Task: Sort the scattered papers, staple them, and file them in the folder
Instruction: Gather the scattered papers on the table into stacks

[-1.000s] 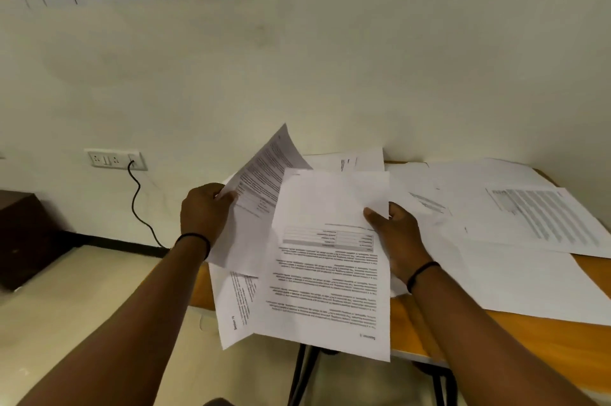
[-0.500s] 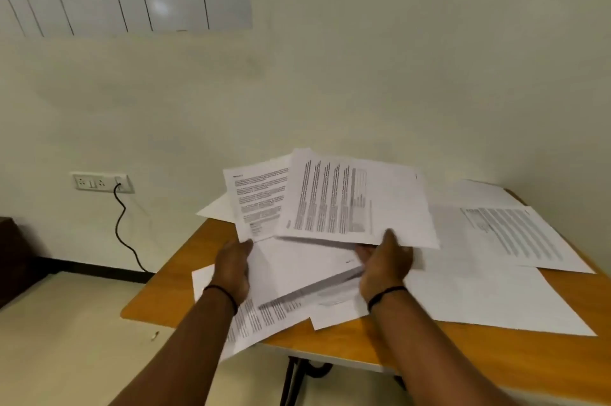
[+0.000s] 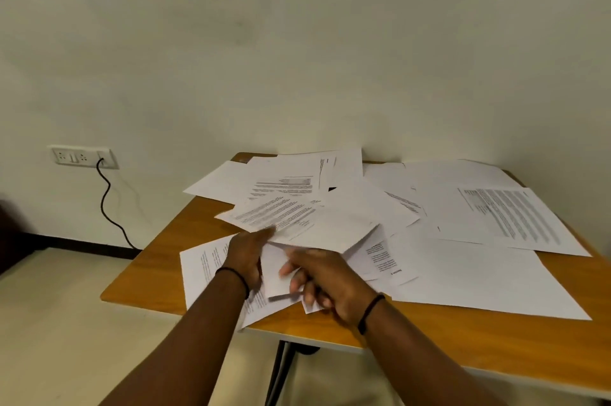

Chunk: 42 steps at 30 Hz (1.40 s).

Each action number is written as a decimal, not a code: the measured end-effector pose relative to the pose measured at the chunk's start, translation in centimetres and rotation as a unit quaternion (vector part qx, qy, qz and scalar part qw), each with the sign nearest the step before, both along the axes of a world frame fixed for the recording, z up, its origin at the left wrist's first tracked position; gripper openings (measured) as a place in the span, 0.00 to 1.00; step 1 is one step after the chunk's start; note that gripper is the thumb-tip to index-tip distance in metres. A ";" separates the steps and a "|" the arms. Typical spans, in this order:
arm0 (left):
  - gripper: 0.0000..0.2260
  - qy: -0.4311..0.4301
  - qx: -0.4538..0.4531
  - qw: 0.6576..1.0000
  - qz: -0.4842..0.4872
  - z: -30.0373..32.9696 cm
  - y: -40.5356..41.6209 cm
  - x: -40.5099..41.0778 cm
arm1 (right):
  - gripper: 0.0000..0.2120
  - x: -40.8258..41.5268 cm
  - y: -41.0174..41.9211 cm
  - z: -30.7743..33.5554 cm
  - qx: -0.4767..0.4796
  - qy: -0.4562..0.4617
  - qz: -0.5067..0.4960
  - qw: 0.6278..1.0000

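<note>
Across the wooden tabletop [image 3: 158,276] lie the scattered papers [image 3: 479,260], white sheets overlapping one another from the far left corner to the right edge, some printed side up, some blank. A printed sheet [image 3: 509,217] lies flat well to the right, and a large blank sheet [image 3: 479,280] covers the near right part of the top. At the near left, another printed page [image 3: 201,266] lies partly under the person's left forearm, its corner reaching the tabletop's near edge.

Both arms reach in from the near side, each with a thin dark band at the wrist. The left hand [image 3: 246,255] is at the near edge of a tilted printed sheet [image 3: 281,217] that lifts off the pile, with its thumb up against the sheet's underside; it looks to be holding that sheet, though blur keeps me from seeing the grip clearly. The right hand [image 3: 325,276] hangs just beside it over the near papers, its fingers loosely curled downward and blurred; I cannot tell whether it holds a sheet or only touches one. Between the two hands a small white sheet [image 3: 274,273] shows, with more page corners poking out beneath the right hand.

On the cream wall at the left sits a white socket plate [image 3: 82,156] with a black cable [image 3: 107,204] plugged in and trailing down to the floor. A dark table leg [image 3: 277,369] shows under the near edge.
</note>
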<state>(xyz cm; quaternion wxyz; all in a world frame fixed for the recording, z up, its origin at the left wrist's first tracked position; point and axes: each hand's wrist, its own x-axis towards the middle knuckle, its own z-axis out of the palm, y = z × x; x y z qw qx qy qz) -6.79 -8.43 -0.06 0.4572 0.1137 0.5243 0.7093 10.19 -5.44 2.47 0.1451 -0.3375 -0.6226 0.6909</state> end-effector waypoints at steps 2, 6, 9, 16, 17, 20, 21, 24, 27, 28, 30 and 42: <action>0.16 0.030 -0.022 0.998 0.044 -0.4 0.2 -0.3 | 0.21 0.9 -0.5 0.2 0.040 -0.007 0.146 0.988; 0.15 0.069 0.024 0.997 -0.001 0.5 -0.4 -0.8 | 0.19 1.8 -0.3 1.9 0.072 0.076 0.126 0.987; 0.19 0.098 0.064 0.993 -0.019 1.7 -0.5 -1.4 | 0.15 2.0 1.5 4.1 0.116 0.117 -0.075 0.984; 0.27 0.112 0.122 0.982 -0.092 3.1 -1.2 -3.1 | 0.19 2.7 7.4 6.5 0.442 -0.079 -0.322 0.833; 0.27 0.109 0.125 0.980 -0.107 3.3 -1.4 -3.0 | 0.30 2.9 8.3 6.4 0.444 -0.112 -0.305 0.835; 0.27 0.109 0.129 0.976 -0.139 3.7 -1.6 -2.7 | 0.44 3.6 10.1 5.5 0.262 -0.052 -0.207 0.941; 0.27 0.110 0.130 0.975 -0.145 3.7 -1.6 -2.6 | 0.41 3.8 10.6 5.0 0.232 -0.015 -0.180 0.956; 0.25 0.134 0.126 0.974 -0.130 3.9 -1.4 -2.3 | 0.17 3.9 10.2 3.8 0.259 0.048 -0.156 0.952; 0.22 0.174 0.118 0.971 -0.111 4.3 -1.3 -1.7 | 0.12 3.8 9.9 3.0 0.257 0.091 -0.174 0.946; 0.21 0.176 0.121 0.971 -0.106 4.3 -1.4 -1.6 | 0.11 3.7 9.7 2.9 0.251 0.098 -0.179 0.946; 0.19 0.167 0.130 0.973 -0.095 4.5 -1.4 -1.2 | 0.10 3.7 9.6 2.6 0.248 0.100 -0.188 0.945; 0.17 0.172 0.149 0.971 -0.073 4.3 -1.0 -0.6 | 0.13 3.2 8.8 1.3 0.080 0.218 -0.208 0.950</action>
